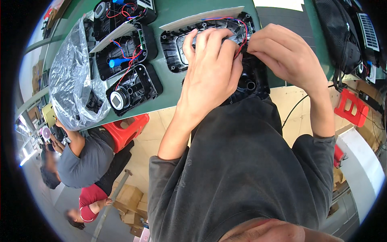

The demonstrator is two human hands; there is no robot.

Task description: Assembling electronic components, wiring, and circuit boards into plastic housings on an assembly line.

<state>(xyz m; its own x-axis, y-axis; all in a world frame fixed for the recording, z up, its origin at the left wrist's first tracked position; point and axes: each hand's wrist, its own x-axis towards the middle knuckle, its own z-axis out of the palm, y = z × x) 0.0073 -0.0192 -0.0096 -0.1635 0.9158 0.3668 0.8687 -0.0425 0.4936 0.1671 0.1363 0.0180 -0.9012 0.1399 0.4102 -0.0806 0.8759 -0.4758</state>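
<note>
In front of me lies an opened black plastic housing (174,60), a grey-white strip (201,18) along its far edge. Red wires (245,34) and a blue one run inside it. My left hand (211,66) arches over the housing, fingers bent, with the red wires passing between its thumb and index finger. Beside the housing's right end my right hand (284,54) is closed in a pinch; whatever its fingertips hold is hidden. A second black shell (256,76) with a round fitting sits nearer me, partly covered by my left hand.
Similar housings (149,82) with wires and blue cylinders stand to the left on the green table (165,90), beside a clear plastic bag (72,72). A black bag (336,36) lies at the right. Red stools (351,108) stand below. Two other people are at the left.
</note>
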